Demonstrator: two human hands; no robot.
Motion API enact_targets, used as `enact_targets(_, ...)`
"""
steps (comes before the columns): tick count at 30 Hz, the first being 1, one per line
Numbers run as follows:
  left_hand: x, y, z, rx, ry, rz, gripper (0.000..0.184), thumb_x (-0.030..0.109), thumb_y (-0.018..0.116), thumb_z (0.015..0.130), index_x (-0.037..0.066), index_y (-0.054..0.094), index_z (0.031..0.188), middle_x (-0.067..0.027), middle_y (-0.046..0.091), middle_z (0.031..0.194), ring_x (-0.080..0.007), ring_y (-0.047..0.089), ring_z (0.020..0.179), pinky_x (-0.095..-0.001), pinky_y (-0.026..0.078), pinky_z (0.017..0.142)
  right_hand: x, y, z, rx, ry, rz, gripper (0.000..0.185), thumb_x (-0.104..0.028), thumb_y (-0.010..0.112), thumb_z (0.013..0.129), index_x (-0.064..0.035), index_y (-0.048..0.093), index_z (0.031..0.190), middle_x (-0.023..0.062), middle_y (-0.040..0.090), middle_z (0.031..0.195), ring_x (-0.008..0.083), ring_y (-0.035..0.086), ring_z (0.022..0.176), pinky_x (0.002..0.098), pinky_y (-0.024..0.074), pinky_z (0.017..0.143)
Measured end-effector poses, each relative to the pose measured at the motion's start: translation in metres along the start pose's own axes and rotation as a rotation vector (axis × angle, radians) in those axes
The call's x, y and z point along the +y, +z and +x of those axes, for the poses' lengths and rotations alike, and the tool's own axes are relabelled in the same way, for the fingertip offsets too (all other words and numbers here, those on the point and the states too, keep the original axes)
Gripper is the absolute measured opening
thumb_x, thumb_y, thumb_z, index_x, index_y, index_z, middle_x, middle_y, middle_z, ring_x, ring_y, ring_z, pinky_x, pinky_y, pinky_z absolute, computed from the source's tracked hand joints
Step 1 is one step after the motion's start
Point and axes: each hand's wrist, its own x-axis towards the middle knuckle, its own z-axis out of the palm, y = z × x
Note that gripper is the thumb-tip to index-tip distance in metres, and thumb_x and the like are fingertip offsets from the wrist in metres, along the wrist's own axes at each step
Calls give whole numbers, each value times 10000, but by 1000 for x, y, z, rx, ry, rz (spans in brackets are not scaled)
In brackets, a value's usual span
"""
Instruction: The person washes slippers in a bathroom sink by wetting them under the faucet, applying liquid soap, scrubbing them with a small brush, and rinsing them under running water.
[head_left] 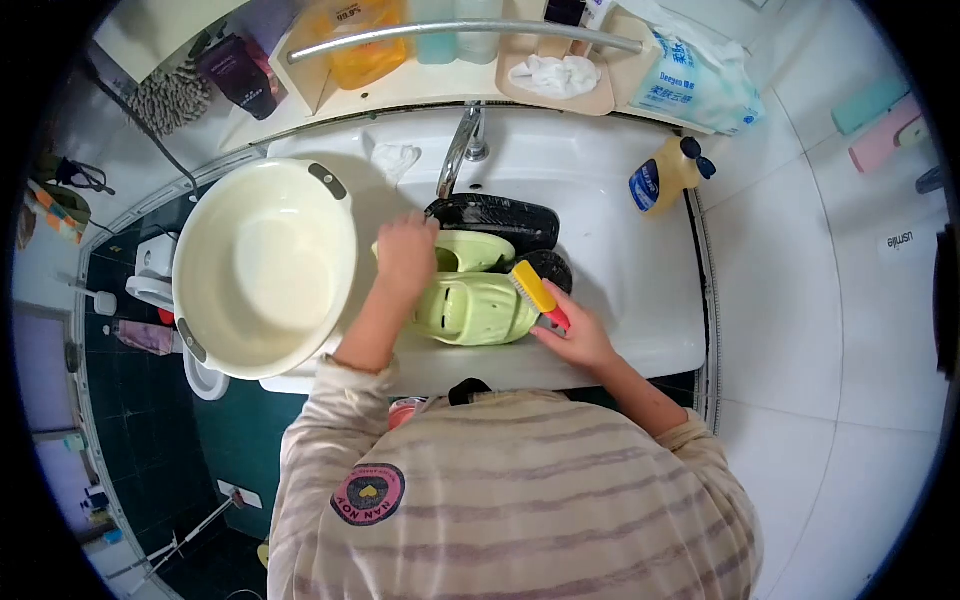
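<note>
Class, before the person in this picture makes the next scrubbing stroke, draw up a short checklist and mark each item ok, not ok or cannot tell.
1. Brush held in the right hand: ok.
2. Bristles turned toward the nearer green slipper: ok.
3. Left hand gripping a slipper firmly: cannot tell; it is at the slippers, but its fingers are mostly hidden.
4. Black slippers well apart from the green pair: not ok; they lie crowded together in the sink.
5. Basin to the left of the slippers, out of the brush's way: ok.
6. Water flowing from the tap: cannot tell.
</note>
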Motion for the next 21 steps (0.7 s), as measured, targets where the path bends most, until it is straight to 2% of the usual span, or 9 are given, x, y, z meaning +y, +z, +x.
enact_targets(1, 7, -6, -12, 208, 117, 135, 129, 80, 594, 711, 83, 615, 838, -75, 577, 872, -260, 588, 908, -378, 461, 787, 6, 4, 1, 32, -28, -32, 694, -211, 702, 795, -108, 373, 1398, 193, 616, 1132, 279, 653, 947, 328, 512, 776)
enact_targets(4, 16, -16, -42, 426, 158, 79, 137, 74, 587, 674, 75, 590, 811, -75, 541, 837, -242, 559, 846, -358, 442, 730, 9, 8, 7, 131, -22, -50, 636, -148, 667, 817, -114, 385, 1387, 212, 611, 1120, 303, 643, 975, 339, 507, 805)
enact_targets(7, 24, -42, -60, 456, 123, -1, 195, 63, 607, 655, 92, 584, 846, -64, 530, 841, -261, 545, 832, -382, 432, 742, -2, 4, 11, 140, 14, 35, 619, -59, 637, 830, -33, 367, 1387, 191, 582, 1203, 215, 616, 1026, 275, 473, 850)
enact_targets(10, 29, -62, -70, 613, 145, -11, 192, 55, 604, 650, 98, 573, 835, -75, 511, 838, -273, 527, 824, -395, 425, 742, 12, 10, 16, 279, -104, 58, 550, -47, 586, 849, -45, 387, 1362, 211, 605, 1143, 300, 612, 1059, 336, 474, 879)
enact_targets(11, 29, -62, -72, 616, 144, -13, 192, 55, 604, 650, 98, 573, 835, -75, 511, 838, -273, 527, 824, -395, 425, 742, 21, 12, 17, 292, -90, 103, 538, -10, 557, 852, -23, 384, 1362, 167, 632, 1072, 223, 636, 946, 302, 486, 811)
enact_targets(13, 29, -60, -76, 662, 131, 17, 197, 69, 609, 658, 92, 574, 850, -73, 506, 853, -274, 517, 826, -402, 420, 752, 32, 11, 21, 283, -11, 244, 522, -11, 537, 859, -21, 391, 1360, 130, 629, 1010, 170, 606, 858, 276, 477, 756)
enact_targets(17, 41, -21, -94, 653, 193, 52, 307, 109, 574, 686, 111, 580, 992, -72, 496, 896, -254, 493, 873, -405, 400, 798, 25, -10, 20, 276, 310, 618, 476, -44, 481, 884, -10, 405, 1353, 21, 572, 878, 55, 470, 694, 210, 421, 637)
enact_targets(19, 48, 15, -105, 379, 303, 101, 421, 182, 626, 723, 162, 580, 1141, -101, 484, 985, -287, 478, 953, -465, 388, 882, 49, -17, 22, 276, 285, 558, 469, -61, 461, 891, -9, 408, 1353, 19, 578, 872, 68, 487, 689, 222, 433, 640)
enact_targets(21, 49, 31, -107, 274, 345, -37, 472, 253, 665, 719, 187, 571, 1177, -117, 471, 1032, -315, 466, 1010, -492, 365, 928, 64, -15, 21, 274, 268, 498, 462, -79, 442, 898, -8, 410, 1354, 18, 584, 867, 81, 503, 683, 234, 444, 643)
